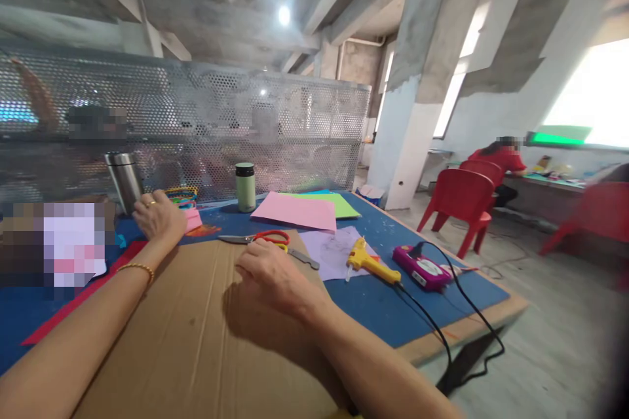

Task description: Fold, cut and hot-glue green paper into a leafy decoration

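Observation:
My left hand [158, 217] reaches to the far left of the table, beside a pink item [193, 219] and just in front of a steel flask [124, 180]. Its fingers bend downward and their tips are hidden. Over the brown cardboard [191, 314] is my right hand [275, 278], fingers curled and partly hidden, close to red-handled scissors [270, 236] and a grey blade with a yellow part [303, 258]. Whether either hand holds anything does not show. A yellow glue gun [373, 263] rests on purple paper [327, 252], right of my right hand.
Pink paper [295, 211] and green paper [344, 205] lie behind the scissors, near a green jar [246, 190]. A magenta box [425, 268] with black cables sits at the right. A perforated metal screen [295, 124] stands behind the table. A person in red [501, 160] sits farther back.

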A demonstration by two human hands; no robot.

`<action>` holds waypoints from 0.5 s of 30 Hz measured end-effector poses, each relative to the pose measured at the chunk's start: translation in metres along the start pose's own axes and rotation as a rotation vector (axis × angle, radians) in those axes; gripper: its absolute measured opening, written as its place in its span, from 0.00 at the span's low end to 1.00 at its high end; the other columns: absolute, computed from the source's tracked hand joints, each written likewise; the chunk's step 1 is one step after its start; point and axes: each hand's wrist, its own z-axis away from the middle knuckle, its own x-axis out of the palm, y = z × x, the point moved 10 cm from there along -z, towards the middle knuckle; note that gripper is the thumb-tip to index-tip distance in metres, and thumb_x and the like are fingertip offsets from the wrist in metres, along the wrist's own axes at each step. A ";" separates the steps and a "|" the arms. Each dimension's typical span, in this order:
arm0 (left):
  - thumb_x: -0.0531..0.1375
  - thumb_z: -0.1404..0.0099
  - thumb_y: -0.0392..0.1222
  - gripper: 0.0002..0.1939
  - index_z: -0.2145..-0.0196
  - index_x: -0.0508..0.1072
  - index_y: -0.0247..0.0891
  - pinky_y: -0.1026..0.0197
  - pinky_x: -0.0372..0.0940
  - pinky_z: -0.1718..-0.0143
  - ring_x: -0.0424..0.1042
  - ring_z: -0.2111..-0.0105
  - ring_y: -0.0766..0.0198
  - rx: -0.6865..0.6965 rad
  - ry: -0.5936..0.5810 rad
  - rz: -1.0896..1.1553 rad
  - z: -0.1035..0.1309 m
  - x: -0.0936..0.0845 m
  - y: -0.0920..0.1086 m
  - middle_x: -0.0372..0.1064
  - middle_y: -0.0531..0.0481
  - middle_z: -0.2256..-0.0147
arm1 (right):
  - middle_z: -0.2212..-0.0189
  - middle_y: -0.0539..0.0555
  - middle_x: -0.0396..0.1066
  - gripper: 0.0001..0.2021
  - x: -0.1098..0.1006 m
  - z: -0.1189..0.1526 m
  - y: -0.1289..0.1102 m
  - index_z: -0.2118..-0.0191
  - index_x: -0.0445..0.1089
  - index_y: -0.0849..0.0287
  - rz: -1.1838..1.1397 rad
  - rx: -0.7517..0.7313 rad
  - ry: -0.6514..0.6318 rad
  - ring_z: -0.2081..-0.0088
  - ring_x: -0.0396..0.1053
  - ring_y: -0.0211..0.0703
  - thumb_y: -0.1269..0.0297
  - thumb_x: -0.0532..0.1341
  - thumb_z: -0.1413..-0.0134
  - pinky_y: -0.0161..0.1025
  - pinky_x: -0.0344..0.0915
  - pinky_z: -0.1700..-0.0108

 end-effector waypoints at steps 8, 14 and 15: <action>0.64 0.40 0.37 0.27 0.43 0.71 0.40 0.48 0.55 0.37 0.60 0.38 0.44 0.921 -0.460 -0.026 0.104 0.081 0.173 0.62 0.36 0.38 | 0.71 0.55 0.73 0.11 -0.046 0.005 -0.013 0.65 0.70 0.61 -0.077 -0.044 0.411 0.68 0.68 0.41 0.74 0.53 0.33 0.38 0.64 0.64; 0.57 0.37 0.27 0.29 0.39 0.70 0.41 0.55 0.53 0.37 0.62 0.37 0.54 1.009 -0.634 -0.001 0.135 0.137 0.219 0.63 0.39 0.36 | 0.74 0.53 0.73 0.09 -0.061 0.011 -0.008 0.61 0.71 0.61 -0.071 -0.034 0.477 0.70 0.68 0.42 0.76 0.54 0.35 0.39 0.62 0.66; 0.57 0.36 0.28 0.28 0.40 0.72 0.42 0.55 0.55 0.38 0.64 0.38 0.55 1.005 -0.656 0.009 0.135 0.143 0.223 0.66 0.39 0.38 | 0.74 0.52 0.72 0.09 -0.064 0.012 -0.008 0.62 0.71 0.60 -0.066 -0.031 0.488 0.71 0.68 0.42 0.76 0.54 0.35 0.39 0.61 0.66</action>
